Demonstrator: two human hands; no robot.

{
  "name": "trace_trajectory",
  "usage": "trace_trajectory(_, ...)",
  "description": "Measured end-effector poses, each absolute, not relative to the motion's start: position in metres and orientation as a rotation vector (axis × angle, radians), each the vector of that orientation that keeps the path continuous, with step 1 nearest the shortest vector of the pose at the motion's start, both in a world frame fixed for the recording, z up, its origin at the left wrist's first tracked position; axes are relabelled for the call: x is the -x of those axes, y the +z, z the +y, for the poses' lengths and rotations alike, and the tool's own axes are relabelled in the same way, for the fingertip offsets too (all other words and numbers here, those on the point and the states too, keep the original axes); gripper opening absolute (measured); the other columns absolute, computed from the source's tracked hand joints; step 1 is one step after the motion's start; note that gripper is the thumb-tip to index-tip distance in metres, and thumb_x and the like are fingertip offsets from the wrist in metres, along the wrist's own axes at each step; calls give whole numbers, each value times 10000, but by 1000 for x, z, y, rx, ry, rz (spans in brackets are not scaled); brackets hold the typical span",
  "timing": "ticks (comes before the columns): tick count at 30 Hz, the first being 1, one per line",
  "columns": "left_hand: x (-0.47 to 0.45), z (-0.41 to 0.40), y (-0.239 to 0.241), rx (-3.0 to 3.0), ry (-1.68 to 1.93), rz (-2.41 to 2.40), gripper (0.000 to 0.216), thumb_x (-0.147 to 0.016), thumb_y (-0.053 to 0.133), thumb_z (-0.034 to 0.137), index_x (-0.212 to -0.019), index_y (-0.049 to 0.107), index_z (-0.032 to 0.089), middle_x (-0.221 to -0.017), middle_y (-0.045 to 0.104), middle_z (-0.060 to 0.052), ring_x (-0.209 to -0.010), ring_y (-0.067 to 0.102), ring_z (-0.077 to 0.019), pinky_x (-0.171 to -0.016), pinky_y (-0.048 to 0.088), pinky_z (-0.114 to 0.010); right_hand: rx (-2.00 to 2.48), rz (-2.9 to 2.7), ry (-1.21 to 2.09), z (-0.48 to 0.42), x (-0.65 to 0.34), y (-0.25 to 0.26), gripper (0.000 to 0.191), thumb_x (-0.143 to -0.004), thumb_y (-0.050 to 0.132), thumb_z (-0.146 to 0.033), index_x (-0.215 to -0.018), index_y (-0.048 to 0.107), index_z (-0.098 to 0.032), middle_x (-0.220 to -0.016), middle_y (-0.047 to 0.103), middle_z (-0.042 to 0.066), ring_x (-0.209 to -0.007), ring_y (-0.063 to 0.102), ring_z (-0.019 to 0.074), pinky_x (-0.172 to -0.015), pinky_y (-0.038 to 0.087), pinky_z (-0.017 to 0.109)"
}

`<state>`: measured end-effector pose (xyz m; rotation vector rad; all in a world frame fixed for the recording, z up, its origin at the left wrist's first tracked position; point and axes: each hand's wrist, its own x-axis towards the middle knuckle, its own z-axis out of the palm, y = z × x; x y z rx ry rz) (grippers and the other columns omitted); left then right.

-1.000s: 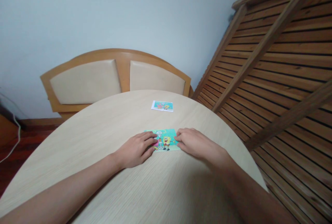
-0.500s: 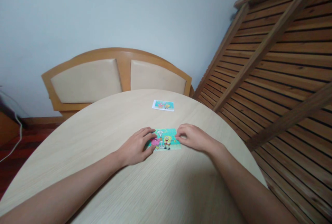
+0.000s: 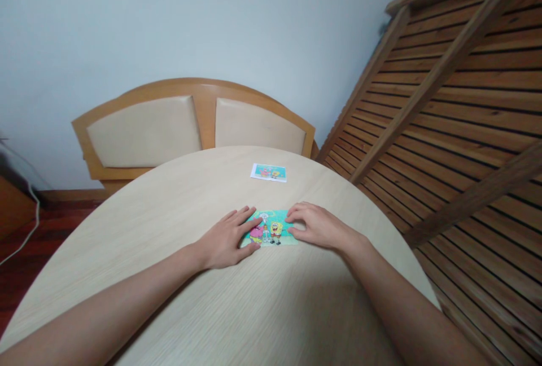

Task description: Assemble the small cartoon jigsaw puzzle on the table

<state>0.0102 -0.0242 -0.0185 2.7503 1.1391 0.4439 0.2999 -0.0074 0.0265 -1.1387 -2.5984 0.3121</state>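
A teal cartoon picture (image 3: 276, 220), with SpongeBob, a pink figure and a pale figure on it, lies flat on the round wooden table (image 3: 237, 309). Over its left end rests my left hand (image 3: 231, 237), fingers stretched and spread, fingertips on the picture. At the right end is my right hand (image 3: 312, 225), thumb and fingers apart, their tips at the picture's surface. Both hands cover parts of the picture's ends. Farther back lies a white-edged card (image 3: 269, 173) with a similar cartoon scene; neither hand touches it.
Behind the table stands a wooden headboard (image 3: 204, 114) with cream panels against a pale wall (image 3: 203, 16). A slatted wooden frame (image 3: 449, 112) leans along the right side. At the far left a white cable (image 3: 36, 213) hangs near the dark red floor.
My left fingers have spread and straightened over the picture's left part. My right thumb and fingers, earlier pinched together at the right end, have parted. The view has shifted slightly.
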Motion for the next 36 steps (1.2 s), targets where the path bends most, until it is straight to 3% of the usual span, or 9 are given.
trace_trajectory(6,-10,-22,-17,-2698,444,1182,714,-961,495,608,-1519,385,176,-1584,368,-136,-1490,288,-342,-1191,303,-533,1243,-2625,206,-21,-283,29,393,-891,640,-491,-1141,728,-202,-1038,677,112,-954,625,255,-879,473,362)
trace_trajectory(10,-9,-21,-18,-2689,401,1166,715,-973,456,633,-1521,384,179,-1590,355,-140,-1489,288,-346,-1182,307,-546,1117,-2667,278,-25,-273,15,642,-900,607,-572,-1433,536,-220,-1438,524,153,-1320,484,303,-1109,371,433)
trace_trajectory(13,-8,-21,-19,-2697,418,1145,705,-981,439,638,-1527,382,197,-1593,345,-145,-1494,278,-341,-1182,300,-548,1125,-2670,338,-24,-269,5,734,-916,551,-625,-1523,419,-234,-1587,373,152,-1457,341,318,-1191,271,481)
trace_trajectory(19,-8,-23,-18,-2703,398,1160,686,-992,417,630,-1538,368,219,-1606,321,-133,-1499,265,-341,-1181,298,-557,1118,-2633,366,-17,-270,2,723,-890,581,-648,-1484,484,-248,-1550,442,147,-1429,402,310,-1179,310,484)
trace_trajectory(22,-10,-25,-18,-2715,442,1180,561,-1037,373,532,-1513,413,238,-1601,343,-111,-1489,298,-326,-1179,314,-552,1118,-2641,339,-15,-271,4,690,-879,605,-642,-1443,538,-251,-1518,485,136,-1396,442,306,-1162,342,463)
trace_trajectory(27,-12,-24,-17,-2700,521,1258,488,-1046,379,378,-1464,477,147,-1548,424,-158,-1455,372,-309,-1170,366,-518,1168,-2641,301,-12,-279,11,654,-873,623,-629,-1392,597,-232,-1465,538,147,-1347,490,322,-1134,373,470)
trace_trajectory(36,-12,-25,-17,-2702,499,1295,509,-1005,440,364,-1439,500,103,-1540,431,-175,-1458,366,-311,-1197,338,-494,1435,-2530,306,14,-351,13,492,-872,662,-535,-1232,720,-205,-1304,620,164,-1219,568,325,-1080,422,456)
